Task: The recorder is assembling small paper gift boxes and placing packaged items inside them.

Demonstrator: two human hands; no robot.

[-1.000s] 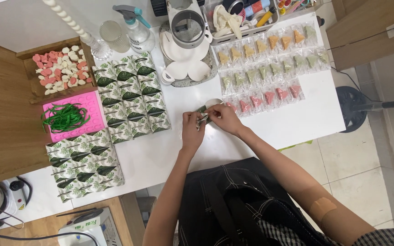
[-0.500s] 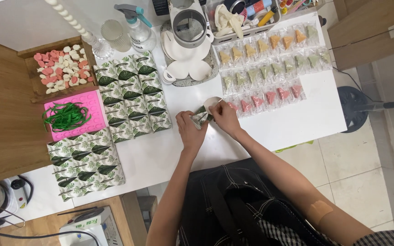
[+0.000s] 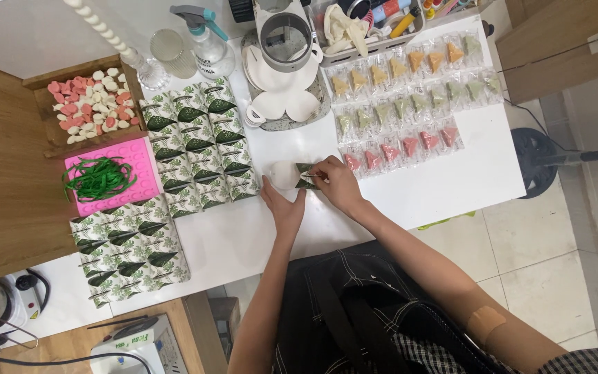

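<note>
My right hand (image 3: 335, 184) pinches a small leaf-patterned paper box (image 3: 306, 175) at the middle of the white table (image 3: 410, 201). My left hand (image 3: 284, 206) rests just left of it, fingers around a small white cup (image 3: 282, 173) that touches the box. Both hands are close together. Rows of clear packets (image 3: 410, 93) holding yellow, green and pink triangular pieces lie right of my right hand. A block of finished leaf-patterned boxes (image 3: 201, 149) lies to the left of my hands.
A second group of leaf boxes (image 3: 129, 246) lies at the near left. A pink mould with green ribbons (image 3: 109, 176), a wooden tray of pink and white pieces (image 3: 84, 104), a spray bottle (image 3: 205, 41), a glass (image 3: 169, 52) and a white machine on a tray (image 3: 285, 41) stand further back.
Both hands have stayed at the same spot with the box between them; my left hand now reaches to the white cup. Little else has moved.
</note>
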